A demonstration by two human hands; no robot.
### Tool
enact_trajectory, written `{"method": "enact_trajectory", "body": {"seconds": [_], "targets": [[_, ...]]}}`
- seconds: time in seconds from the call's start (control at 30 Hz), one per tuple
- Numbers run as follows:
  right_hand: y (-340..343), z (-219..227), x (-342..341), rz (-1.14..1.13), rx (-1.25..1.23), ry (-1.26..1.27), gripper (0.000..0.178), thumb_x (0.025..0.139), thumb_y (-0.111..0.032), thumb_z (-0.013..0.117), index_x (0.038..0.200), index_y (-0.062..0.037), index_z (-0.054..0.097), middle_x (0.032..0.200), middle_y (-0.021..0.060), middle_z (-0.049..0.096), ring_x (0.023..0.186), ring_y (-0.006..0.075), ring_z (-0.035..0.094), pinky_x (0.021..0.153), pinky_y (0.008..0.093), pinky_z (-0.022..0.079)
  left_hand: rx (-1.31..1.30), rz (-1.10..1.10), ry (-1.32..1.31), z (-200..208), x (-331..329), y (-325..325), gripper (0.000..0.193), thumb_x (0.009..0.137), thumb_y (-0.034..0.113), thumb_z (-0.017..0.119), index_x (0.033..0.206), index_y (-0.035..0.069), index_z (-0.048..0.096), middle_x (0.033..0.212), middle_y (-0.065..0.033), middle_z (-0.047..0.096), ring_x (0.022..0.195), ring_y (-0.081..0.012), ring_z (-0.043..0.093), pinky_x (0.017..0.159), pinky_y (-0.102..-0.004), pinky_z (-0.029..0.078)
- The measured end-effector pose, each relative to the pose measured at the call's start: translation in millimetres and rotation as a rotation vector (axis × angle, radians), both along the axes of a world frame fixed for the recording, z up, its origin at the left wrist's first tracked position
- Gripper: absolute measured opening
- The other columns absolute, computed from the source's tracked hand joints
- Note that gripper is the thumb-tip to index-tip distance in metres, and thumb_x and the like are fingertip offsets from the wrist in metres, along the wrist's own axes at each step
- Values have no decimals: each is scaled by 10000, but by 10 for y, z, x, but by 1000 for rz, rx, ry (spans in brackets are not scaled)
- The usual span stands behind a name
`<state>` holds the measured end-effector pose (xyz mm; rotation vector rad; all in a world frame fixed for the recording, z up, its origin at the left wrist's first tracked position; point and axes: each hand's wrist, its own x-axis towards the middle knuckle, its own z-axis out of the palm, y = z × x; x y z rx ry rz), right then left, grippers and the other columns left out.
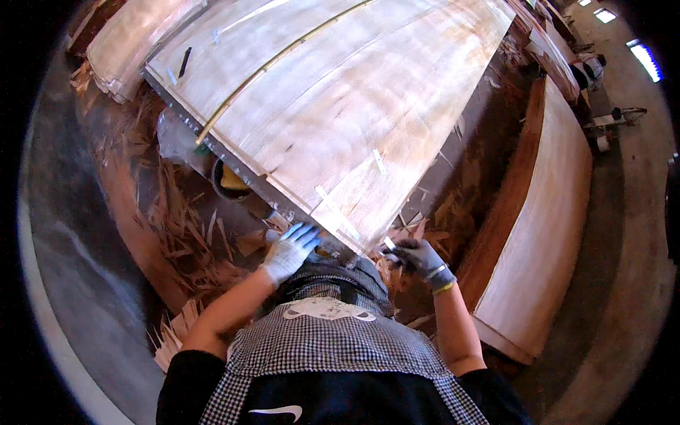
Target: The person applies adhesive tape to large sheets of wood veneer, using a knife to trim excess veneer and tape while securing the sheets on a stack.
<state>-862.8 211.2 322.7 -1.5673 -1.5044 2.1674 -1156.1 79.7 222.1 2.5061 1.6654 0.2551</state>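
- Surroundings: smooth grey floor (92, 244) at 9 o'clock; splintered brown wood scraps (185, 223) nearer the centre.
- Adjacent material: tall stack of pale wood sheets (542, 227) with reddish-brown sides, at 3 o'clock.
- Workpiece: large pale wood sheet (340, 113) at 12 o'clock, near corner facing the person. Slender yellow-brown rod (276, 60) lies on it at 11 o'clock.
- Left hand (289, 253), white-and-blue glove, 8 o'clock: fingers extended, slightly spread, at the sheet's edge; contact cannot be told.
- Right hand (423, 261), grey yellow-cuffed glove, 4 o'clock: fingertips pinching a short white strip (389, 243) beside the corner.
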Motion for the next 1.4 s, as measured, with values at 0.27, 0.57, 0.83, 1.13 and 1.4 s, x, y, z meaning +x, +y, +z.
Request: {"method": "enact_trajectory", "body": {"seconds": [0.27,0.57,0.83,1.13,1.4], "targets": [[-526,-713,611,59,168,-300,169,821,-162,571,886,-12,610,663,27,607,564,106,582,433,222,412,-1291,629,288,162,-1427,-1670,407,847,269,452,1235,146,446,1231,-107,485,1134,-275,456,939,-373,367],[-659,-204,-1076,276,158,-234,170,820,-112,515,931,-12,596,736,57,657,540,121,601,437,243,452,-714,665,-163,74,-2059,-1223,479,816,334,506,1216,75,460,1226,-168,476,1121,-337,449,944,-377,365],[-904,-352,-2537,242,321,-322,193,793,-195,592,873,-25,639,687,51,622,539,108,555,470,262,452,-790,505,-252,81,-3238,-1615,447,833,342,476,1159,36,493,1108,-171,543,1018,-334,508,878,-415,393],[-957,-637,-4467,1,257,95,194,839,-134,562,971,1,606,757,35,625,638,111,586,521,243,466,-881,887,-230,54,-4924,-2583,516,829,402,463,1176,20,478,1164,-185,517,1052,-338,494,890,-414,388],[-519,-1190,-5682,-520,131,263,131,838,-133,575,888,-13,587,689,0,571,539,81,500,477,211,404,-821,526,-240,105,-5366,-1589,473,831,311,466,1214,34,452,1191,-187,497,1081,-337,473,902,-401,384]]}}
